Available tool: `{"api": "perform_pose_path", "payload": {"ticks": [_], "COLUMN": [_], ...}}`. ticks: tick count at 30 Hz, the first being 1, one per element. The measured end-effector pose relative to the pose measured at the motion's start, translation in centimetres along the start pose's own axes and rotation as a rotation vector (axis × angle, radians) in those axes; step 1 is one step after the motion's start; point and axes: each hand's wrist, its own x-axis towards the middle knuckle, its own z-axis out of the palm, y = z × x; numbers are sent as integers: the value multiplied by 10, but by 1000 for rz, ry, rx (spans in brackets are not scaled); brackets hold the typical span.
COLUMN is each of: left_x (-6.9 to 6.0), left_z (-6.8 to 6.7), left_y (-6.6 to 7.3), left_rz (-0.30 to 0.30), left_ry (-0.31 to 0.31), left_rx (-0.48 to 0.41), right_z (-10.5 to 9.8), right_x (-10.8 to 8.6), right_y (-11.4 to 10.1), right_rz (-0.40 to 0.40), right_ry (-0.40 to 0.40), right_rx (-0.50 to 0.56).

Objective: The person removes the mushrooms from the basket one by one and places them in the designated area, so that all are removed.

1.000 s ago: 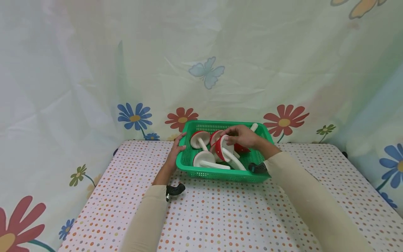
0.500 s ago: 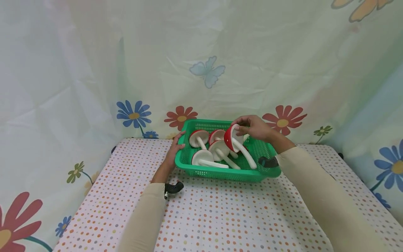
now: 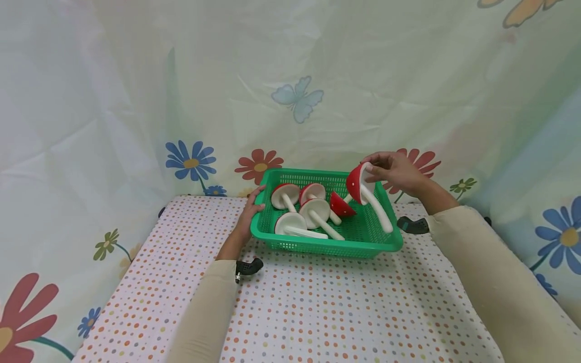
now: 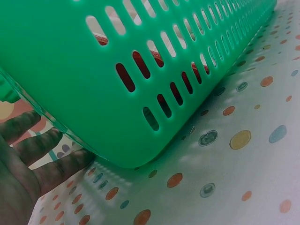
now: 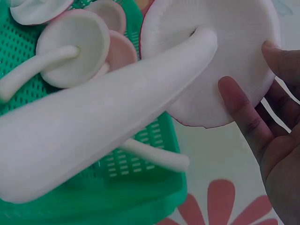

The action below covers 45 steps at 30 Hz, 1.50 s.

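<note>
My right hand (image 3: 401, 172) pinches the cap rim of a toy mushroom (image 3: 355, 185) above the right end of the green basket (image 3: 324, 246). The mushroom has a red, white-dotted cap, and its long white stem slants down to the right. In the right wrist view, the thumb and fingers of that hand (image 5: 286, 159) meet at the edge of the white cap underside (image 5: 197, 93). At the basket's left end, my left hand (image 3: 247, 214) touches the wall. The left wrist view shows its fingers fairly straight against the basket's outside (image 4: 70, 93).
Inside the basket, several like mushrooms lie on the left and in the middle, one of them a mushroom (image 3: 314, 212) with its underside up. Another red cap (image 3: 341, 205) faces forward. A dotted cloth (image 3: 295, 302) covers the table; a flowered sheet (image 3: 227, 101) hangs behind.
My right hand has lifted the mushroom from the pile and carried it up and to the right. More of the remaining mushrooms show. The left hand stays at the basket's left end.
</note>
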Motion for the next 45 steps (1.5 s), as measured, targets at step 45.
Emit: {"api": "perform_pose_path", "payload": {"ticks": [45], "left_x": [-5], "left_z": [0], "left_y": [0], "left_rz": [-15], "left_ry": [-21], "left_rx": [-9], "right_z": [8], "right_x": [-23], "right_y": [188], "right_rz": [258], "right_ry": [324], "right_rx": [-13]}}
